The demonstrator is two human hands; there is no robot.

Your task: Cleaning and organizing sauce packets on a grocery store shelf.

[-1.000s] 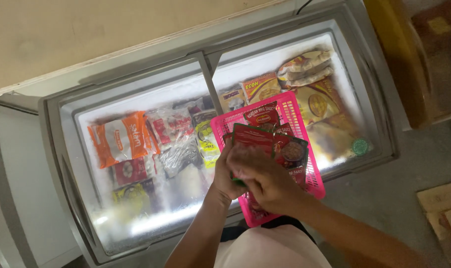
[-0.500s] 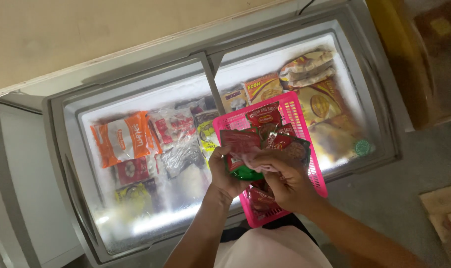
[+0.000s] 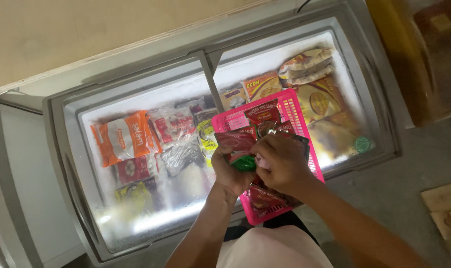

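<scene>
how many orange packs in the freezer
1 that shows clearly: a large orange and white pack at the freezer's left end, far from the pink basket where both hands work. Frost and other packets may hide more.

One head-worn view looks steeply down from above the chest freezer (image 3: pixel 61 149), close over it. The wall runs along the far edge, the floor lies right, and the person's forearms enter from the near edge.

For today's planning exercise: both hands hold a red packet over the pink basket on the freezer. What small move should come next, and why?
Probably lower the red packet into the pink basket. Both hands, left and right, grip it just above the basket, which rests on the freezer lid and already holds similar packets.
</scene>
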